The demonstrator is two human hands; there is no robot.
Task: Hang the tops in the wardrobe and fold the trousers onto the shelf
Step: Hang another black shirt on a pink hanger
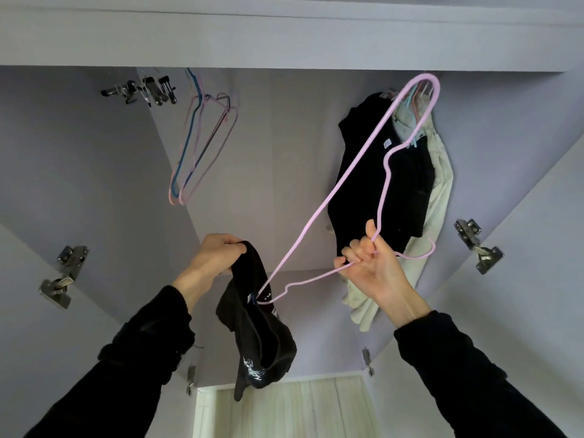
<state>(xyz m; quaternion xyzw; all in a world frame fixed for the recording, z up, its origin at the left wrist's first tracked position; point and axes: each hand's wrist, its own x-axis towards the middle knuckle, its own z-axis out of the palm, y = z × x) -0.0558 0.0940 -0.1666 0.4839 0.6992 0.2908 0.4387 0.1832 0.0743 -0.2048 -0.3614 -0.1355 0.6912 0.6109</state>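
My left hand [212, 255] grips the collar of a black top [256, 330] that hangs bunched in front of the open wardrobe. My right hand [368, 263] holds a pink wire hanger [344, 181] near its hook, fingers curled round the wire. One end of the hanger sits inside the neck opening of the black top. The other end points up toward the wardrobe's top right. A black top [376, 172] and a cream garment [439, 197] hang at the right of the wardrobe.
Several bare wire hangers [202, 137] hang at the upper left, beside metal clip hangers [148, 90]. Both lilac doors stand open, with hinges [63, 276] on the left and hinges [477, 245] on the right. Pale wood floor [284, 406] shows below.
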